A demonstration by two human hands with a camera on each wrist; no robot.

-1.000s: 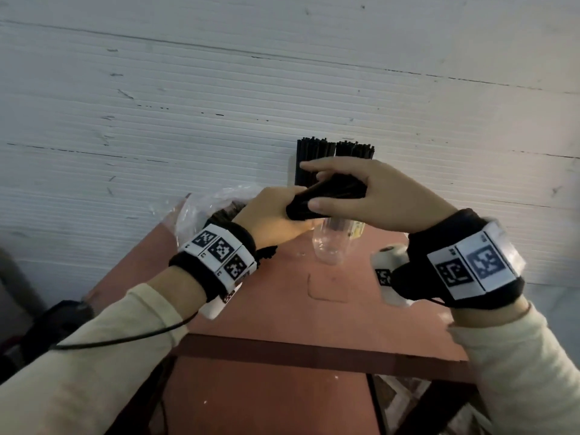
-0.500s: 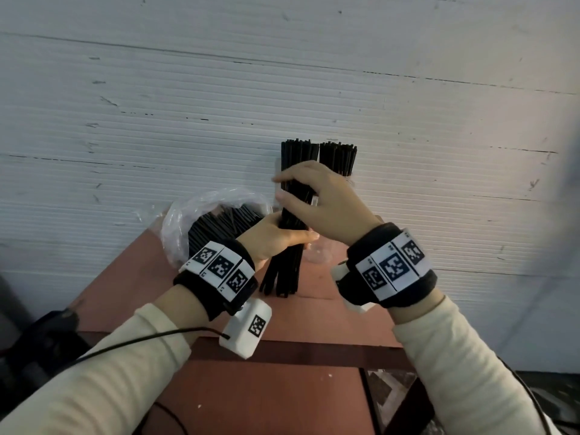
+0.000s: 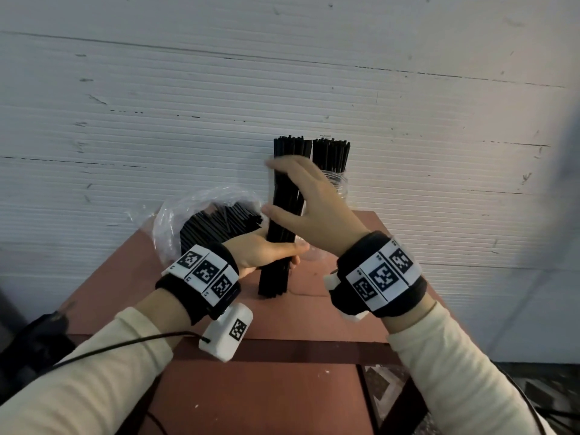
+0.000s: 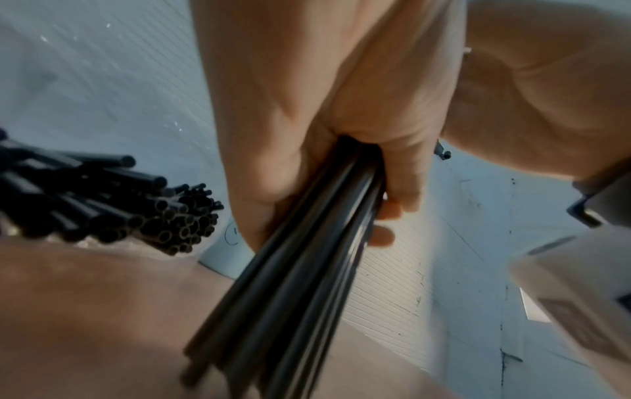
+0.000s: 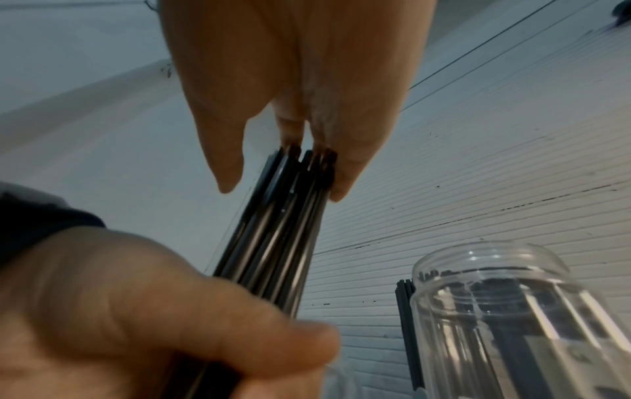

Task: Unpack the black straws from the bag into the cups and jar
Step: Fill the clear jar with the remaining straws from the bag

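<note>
My left hand (image 3: 273,251) grips a bundle of black straws (image 3: 279,233) low down, upright, with its lower ends on the red-brown table (image 3: 329,312). My right hand (image 3: 282,186) is open, its straight fingers (image 5: 345,172) resting on the bundle's top ends. In the left wrist view my left hand (image 4: 341,162) wraps the bundle (image 4: 290,283). A clear plastic bag (image 3: 175,215) of straws (image 4: 102,202) lies at the left. A clear jar (image 5: 495,310) stands right of the bundle. Part of a white cup (image 4: 221,253) shows behind my left hand.
Two more straw bundles (image 3: 331,155) stand upright against the white ribbed wall (image 3: 157,120), just behind my hands. A black object with a cable (image 3: 31,334) lies off the table's left corner. The table's front edge (image 3: 298,350) is near my wrists.
The bundle went from lying level in both hands to standing upright on the table. My right hand let go of its grip and now lies flat on the straw tops.
</note>
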